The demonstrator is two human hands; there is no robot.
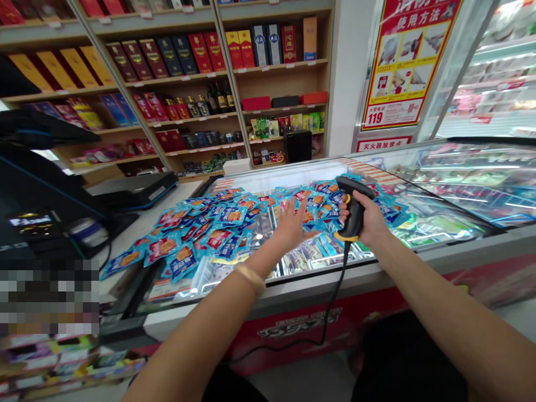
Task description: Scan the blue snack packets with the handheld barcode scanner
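Observation:
Blue snack packets point(218, 234) lie in a wide heap over the glass top of a chest freezer point(310, 273). My right hand point(366, 218) is wrapped round the handle of a black and yellow barcode scanner point(355, 209), whose head points up and to the left. A black cable hangs from the scanner's base. Just left of the scanner, my left hand point(291, 223) has its fingers spread, with nothing held, over or at the edge of the packets; whether it touches them is unclear. A gold bracelet point(250, 277) circles my left wrist.
At the left stand a dark checkout terminal point(37, 184) and a black device point(138, 187) on a counter. The scanner cable point(329, 312) loops down the freezer's front. Shelves point(176, 78) of boxes and bottles rise behind. A lit refrigerator point(494, 84) is at the back right.

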